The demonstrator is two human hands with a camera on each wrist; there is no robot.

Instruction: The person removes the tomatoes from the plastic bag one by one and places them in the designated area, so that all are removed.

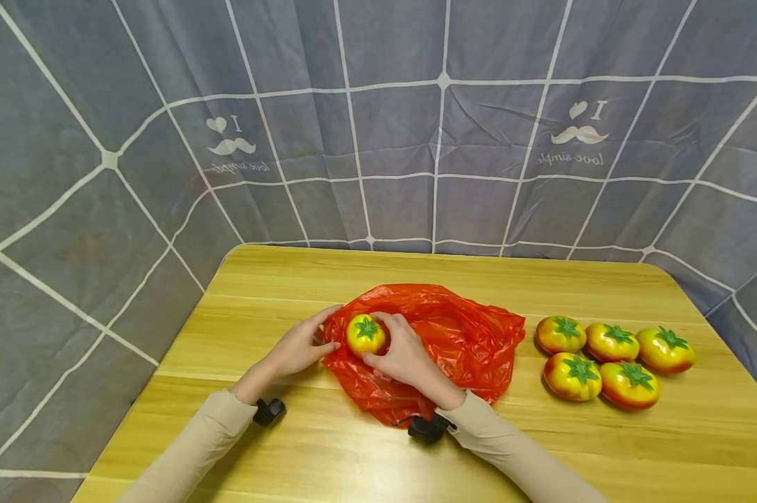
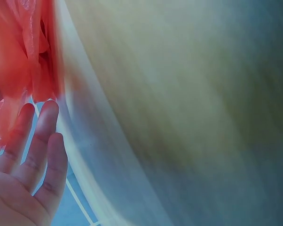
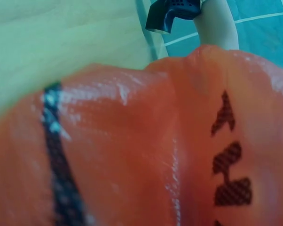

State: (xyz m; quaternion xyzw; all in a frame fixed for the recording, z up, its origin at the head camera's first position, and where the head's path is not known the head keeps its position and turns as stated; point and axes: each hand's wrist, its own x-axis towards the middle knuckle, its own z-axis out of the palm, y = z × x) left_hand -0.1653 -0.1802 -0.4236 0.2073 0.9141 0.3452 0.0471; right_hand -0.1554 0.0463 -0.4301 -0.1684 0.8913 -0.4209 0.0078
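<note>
A yellow and red toy tomato with a green star-shaped top sits between the thumb and fingers of my right hand. My right hand holds it over the left part of a crumpled red plastic bag, which lies spread on the table. At the bag's left edge is my left hand, its thumb and fingers spread apart around that side. In the left wrist view its extended fingers reach up to the red plastic. Red film with dark printing fills most of the right wrist view, hiding the right hand there.
Several more toy tomatoes stand in two rows on the right of the wooden table. A grey curtain with white lines hangs behind the table and along its left. Black wrist devices are worn below both hands.
</note>
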